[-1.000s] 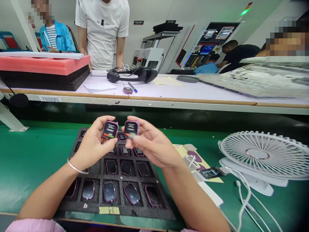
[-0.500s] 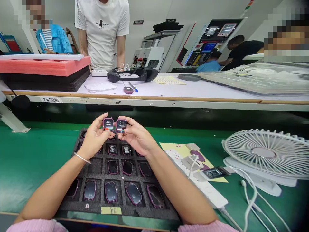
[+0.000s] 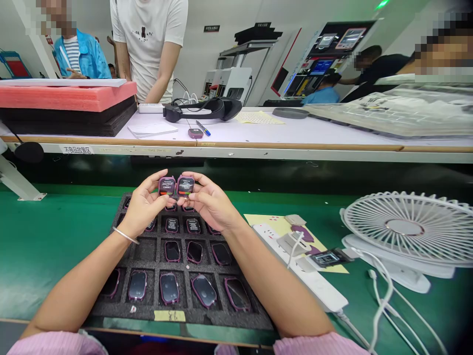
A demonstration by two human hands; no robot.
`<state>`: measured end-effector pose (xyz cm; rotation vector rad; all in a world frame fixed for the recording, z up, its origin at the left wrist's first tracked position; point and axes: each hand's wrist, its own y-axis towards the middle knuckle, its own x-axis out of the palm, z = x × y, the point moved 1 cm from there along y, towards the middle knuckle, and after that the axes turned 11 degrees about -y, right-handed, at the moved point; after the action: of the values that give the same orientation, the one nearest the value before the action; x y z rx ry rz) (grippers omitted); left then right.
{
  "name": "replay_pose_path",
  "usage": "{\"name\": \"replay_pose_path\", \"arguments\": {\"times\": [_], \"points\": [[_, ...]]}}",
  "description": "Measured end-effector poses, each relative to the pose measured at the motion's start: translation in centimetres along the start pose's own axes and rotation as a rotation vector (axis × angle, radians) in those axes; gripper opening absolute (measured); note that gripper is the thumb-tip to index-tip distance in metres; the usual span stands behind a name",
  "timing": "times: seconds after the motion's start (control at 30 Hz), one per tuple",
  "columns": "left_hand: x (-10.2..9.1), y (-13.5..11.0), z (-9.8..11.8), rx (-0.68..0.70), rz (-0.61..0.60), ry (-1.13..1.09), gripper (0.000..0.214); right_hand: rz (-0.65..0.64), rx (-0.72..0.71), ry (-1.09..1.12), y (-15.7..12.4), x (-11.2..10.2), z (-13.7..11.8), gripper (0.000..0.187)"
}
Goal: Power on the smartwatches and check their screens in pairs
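Note:
My left hand [image 3: 150, 202] grips a purple-framed smartwatch [image 3: 167, 186] between thumb and fingers, its lit screen facing me. A matching smartwatch [image 3: 185, 186], also lit, is pinched in my right hand [image 3: 207, 204]. The two watches are held side by side, almost touching, above the far part of a black foam tray [image 3: 146, 250]. Several more purple-framed watches lie in the tray's compartments; those in the nearer rows have dark screens, while some farther back show text. My hands and forearms cover parts of the far rows.
Right of the tray lie a white power strip [image 3: 303, 276] with chargers, a yellow sheet [image 3: 330, 241], cables and a white fan [image 3: 402, 227]. A raised shelf [image 3: 258, 133] at the back holds a black headset [image 3: 207, 109] and pink foam [image 3: 70, 98]. People are beyond it.
Both watches have risen slightly and turned a little in my fingers, still side by side. Across the shelf, the person in the white shirt has shifted left with an arm bent inward.

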<state>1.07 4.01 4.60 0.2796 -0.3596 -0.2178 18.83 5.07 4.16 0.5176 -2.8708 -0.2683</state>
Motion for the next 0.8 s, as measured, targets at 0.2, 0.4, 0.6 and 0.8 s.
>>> {"name": "replay_pose_path", "arguments": {"times": [0.2,0.4,0.6,0.8], "points": [[0.03,-0.05,0.07,0.019,0.000,-0.011,0.059,-0.010,-0.033,-0.028,-0.02,-0.12,0.01,0.047],[0.11,-0.02,0.24,0.025,-0.006,0.011,0.058,-0.026,-0.059,-0.039,-0.07,-0.04,0.10,0.048],[0.16,-0.03,0.23,0.030,0.000,0.036,0.058,-0.023,-0.047,-0.036,-0.14,0.01,-0.01,0.048],[0.14,0.00,0.27,0.033,-0.002,0.037,0.058,-0.015,-0.047,-0.049,-0.16,0.06,-0.05,0.049]]}}
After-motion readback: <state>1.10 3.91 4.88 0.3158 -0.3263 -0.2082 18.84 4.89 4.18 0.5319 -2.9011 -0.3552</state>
